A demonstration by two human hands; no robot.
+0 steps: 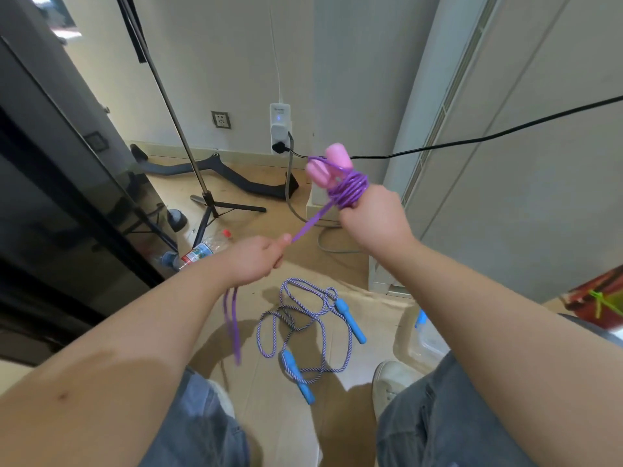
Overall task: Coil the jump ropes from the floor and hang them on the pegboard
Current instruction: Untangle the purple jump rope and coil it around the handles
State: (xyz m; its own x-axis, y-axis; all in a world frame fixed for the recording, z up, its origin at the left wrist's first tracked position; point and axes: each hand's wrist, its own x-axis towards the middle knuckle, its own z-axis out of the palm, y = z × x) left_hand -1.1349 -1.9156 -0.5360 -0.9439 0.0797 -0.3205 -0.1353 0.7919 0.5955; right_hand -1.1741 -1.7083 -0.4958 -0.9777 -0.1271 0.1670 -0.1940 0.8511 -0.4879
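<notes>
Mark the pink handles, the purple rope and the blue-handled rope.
pink handles (338, 156), head view, on the upper handle's foam.
purple rope (349, 189), head view, on the wound coil.
blue-handled rope (350, 321), head view, on its upper blue handle.

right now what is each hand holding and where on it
Both hold the purple jump rope. The right hand has the cord coiled round it, just below the pink handles; the left hand grips the straight cord further along.

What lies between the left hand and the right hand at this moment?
In the head view, a taut stretch of purple rope runs from the left hand up to the coil wound on the right hand.
</notes>
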